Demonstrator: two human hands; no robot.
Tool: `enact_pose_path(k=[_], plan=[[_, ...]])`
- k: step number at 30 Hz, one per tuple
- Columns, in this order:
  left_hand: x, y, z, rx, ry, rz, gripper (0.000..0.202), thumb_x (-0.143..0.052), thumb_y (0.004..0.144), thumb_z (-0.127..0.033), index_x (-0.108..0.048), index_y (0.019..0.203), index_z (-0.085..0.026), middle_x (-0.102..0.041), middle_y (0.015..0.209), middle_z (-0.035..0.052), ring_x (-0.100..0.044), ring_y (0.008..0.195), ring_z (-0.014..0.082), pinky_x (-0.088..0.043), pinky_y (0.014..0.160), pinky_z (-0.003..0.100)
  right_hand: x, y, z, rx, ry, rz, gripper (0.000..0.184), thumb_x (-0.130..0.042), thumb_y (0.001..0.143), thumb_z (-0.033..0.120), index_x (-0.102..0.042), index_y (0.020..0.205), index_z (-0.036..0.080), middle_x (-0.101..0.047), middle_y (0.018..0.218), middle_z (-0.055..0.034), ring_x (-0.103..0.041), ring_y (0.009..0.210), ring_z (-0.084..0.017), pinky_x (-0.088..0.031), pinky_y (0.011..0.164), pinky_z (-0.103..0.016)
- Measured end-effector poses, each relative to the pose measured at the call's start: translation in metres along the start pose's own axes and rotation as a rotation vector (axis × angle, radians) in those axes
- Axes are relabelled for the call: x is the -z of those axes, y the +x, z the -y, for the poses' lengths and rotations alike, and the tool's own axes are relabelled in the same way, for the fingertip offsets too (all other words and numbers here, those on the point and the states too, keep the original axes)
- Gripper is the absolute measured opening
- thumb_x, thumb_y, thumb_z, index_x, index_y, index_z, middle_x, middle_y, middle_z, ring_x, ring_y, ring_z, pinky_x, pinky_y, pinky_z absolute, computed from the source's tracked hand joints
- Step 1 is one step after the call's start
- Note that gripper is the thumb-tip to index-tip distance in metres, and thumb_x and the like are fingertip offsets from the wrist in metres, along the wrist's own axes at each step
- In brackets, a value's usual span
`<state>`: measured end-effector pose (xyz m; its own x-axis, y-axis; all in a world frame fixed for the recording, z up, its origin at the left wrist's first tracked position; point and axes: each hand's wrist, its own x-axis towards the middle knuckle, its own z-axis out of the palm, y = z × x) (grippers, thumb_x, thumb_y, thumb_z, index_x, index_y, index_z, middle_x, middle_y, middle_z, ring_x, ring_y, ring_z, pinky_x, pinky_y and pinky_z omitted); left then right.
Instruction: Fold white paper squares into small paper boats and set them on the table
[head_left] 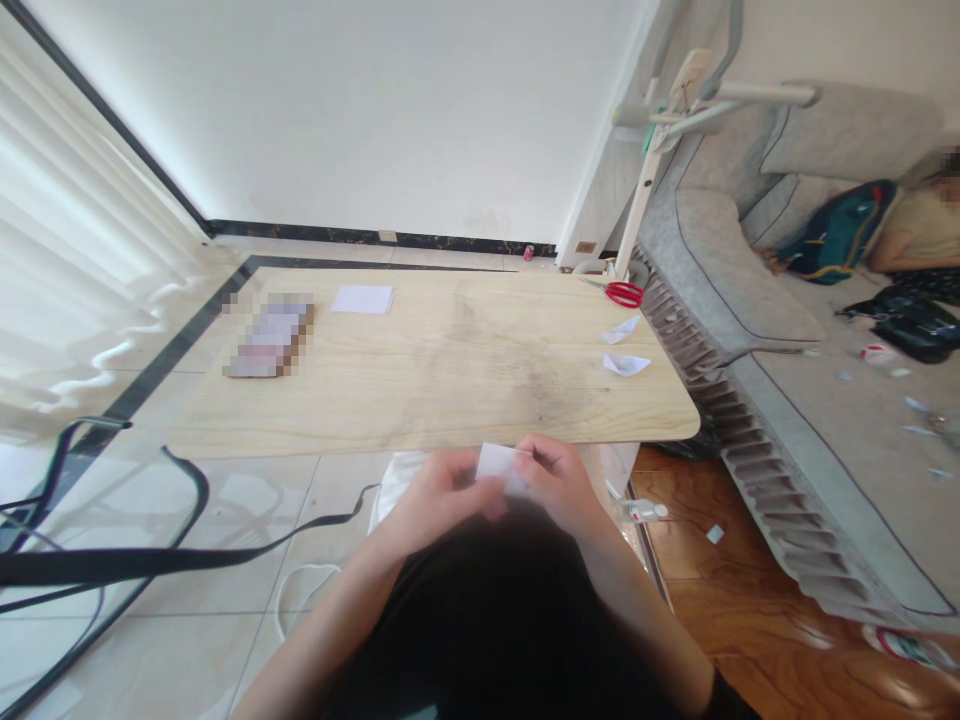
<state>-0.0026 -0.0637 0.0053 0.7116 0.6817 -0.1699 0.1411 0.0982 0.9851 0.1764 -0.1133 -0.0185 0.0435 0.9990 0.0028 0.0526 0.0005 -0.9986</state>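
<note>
A small piece of white paper [498, 464] is held between both hands, just off the near edge of the table. My left hand [452, 492] pinches it from the left, thumb on top. My right hand [553, 478] grips its right side with curled fingers. Whether the paper is folded I cannot tell. Two small folded white papers, an upper one [622, 330] and a lower one [627, 365], lie at the table's right end. Red-handled scissors [624, 293] lie behind them.
On the wooden table [420, 380] are a stack of white paper [363, 299] and a blurred flat object [270, 338] at the left. A grey sofa [772, 270] with a seated person [919, 230] stands right. Black straps [187, 560] hang at the left.
</note>
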Motion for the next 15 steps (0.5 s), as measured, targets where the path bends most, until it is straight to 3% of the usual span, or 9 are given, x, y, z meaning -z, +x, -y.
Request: enact_pose_path(k=[7,12,15], plan=[[-0.002,-0.001,-0.003,0.003,0.022,-0.016,0.029,-0.056,0.089,-0.027,-0.069,0.066,-0.014,-0.069,0.064,0.0028,-0.061,0.064,0.0138,-0.046,0.067,0.023,0.001,0.000,0.000,-0.004,0.009,-0.009,0.026,-0.058,0.084,0.031,-0.052,0.061,0.018,-0.048,0.056,0.0044,-0.041,0.054,-0.011,-0.033,0.053,-0.024],[-0.008,-0.001,-0.004,0.014,0.000,-0.103,0.029,-0.056,0.087,-0.030,-0.066,0.064,-0.015,-0.066,0.057,0.0015,-0.058,0.058,0.0137,-0.044,0.063,0.024,-0.002,0.002,0.000,-0.049,0.067,-0.054,0.025,-0.060,0.083,0.034,-0.056,0.063,0.019,-0.053,0.056,0.0039,-0.046,0.054,-0.011,-0.037,0.054,-0.024],[-0.011,0.000,-0.002,0.011,-0.005,-0.142,0.030,-0.056,0.088,-0.032,-0.064,0.064,-0.015,-0.063,0.054,0.0006,-0.057,0.056,0.0134,-0.045,0.061,0.024,-0.004,0.002,0.000,-0.039,0.090,-0.015,0.019,-0.063,0.082,0.033,-0.062,0.071,0.018,-0.059,0.063,0.0022,-0.050,0.059,-0.013,-0.040,0.058,-0.025]])
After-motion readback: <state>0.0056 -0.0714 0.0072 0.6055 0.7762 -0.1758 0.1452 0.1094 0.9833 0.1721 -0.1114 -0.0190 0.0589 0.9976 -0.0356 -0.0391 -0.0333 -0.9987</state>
